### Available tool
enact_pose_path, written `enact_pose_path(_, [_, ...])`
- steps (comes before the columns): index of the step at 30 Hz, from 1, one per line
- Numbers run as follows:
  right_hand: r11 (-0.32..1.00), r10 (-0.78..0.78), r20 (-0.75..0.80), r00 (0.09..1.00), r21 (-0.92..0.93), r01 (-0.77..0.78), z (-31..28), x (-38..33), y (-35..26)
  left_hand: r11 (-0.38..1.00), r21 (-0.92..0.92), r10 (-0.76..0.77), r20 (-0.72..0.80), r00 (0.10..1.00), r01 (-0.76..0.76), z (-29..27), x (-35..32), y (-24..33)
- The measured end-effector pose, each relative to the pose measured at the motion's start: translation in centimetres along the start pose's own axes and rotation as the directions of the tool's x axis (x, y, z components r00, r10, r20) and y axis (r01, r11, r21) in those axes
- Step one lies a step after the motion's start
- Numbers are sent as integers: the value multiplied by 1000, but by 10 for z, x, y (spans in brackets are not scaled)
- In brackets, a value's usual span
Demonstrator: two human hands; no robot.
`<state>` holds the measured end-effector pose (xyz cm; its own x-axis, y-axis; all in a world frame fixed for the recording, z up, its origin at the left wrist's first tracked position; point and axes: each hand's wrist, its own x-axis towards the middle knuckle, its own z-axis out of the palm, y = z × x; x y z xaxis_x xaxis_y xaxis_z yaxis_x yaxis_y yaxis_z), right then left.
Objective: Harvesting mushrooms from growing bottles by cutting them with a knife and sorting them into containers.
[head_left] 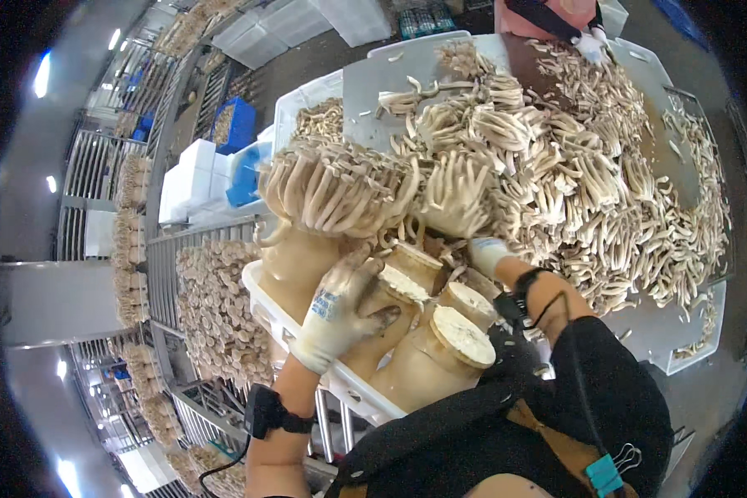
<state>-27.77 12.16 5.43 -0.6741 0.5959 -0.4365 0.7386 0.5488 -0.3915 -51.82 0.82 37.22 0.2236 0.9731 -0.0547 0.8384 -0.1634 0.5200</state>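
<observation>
Gloved left hand [340, 309] closed round the neck of a tan mushroom bottle [394, 319] lying in a white crate [353, 386] at the near edge of the table [373, 79]. Fingers wrapped over the bottle's upper side, thumb toward the cut face.

Bottle tilted, long axis running from lower left up toward upper right, mouth pointing at the mushroom heap. Cut, pale round stub showing at the mouth. Neighbouring bottles [440, 344] packed just beside it, same lean, also with trimmed round faces.

Gloved right hand [473, 241] farther up and to the right, reaching over the bottle mouths to the foot of a mushroom cluster [456, 195]. Mostly buried under stems; looks closed on the cluster, though fingers largely hidden.

Uncut cluster [336, 187] still standing on a bottle up and left of the left hand, caps fanned toward the camera.

Loose pile of cut mushrooms [606, 174] spread over the table beyond and right of both hands. Left hand nearer the crate bottles; right hand nearer the pile.

Another person's gloved hand [591, 46] at the far edge of the table, well apart.
</observation>
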Motion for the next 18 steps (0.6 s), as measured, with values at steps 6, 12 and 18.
enact_pose_path(6, [952,305,-228,925,104,-289,-67,-47,77,907,-172,-396,-664,635,385,11,-80,-22])
enact_pose_path(12, [873,484,-262,835,219,-436,-93,-103,124,601,-712,-696,-244,676,362,-3,-112,-78])
enact_pose_path(18, [846,526,-405,748,343,-409,-96,-186,85,819,-512,-456,-307,835,259,-21,-113,-157])
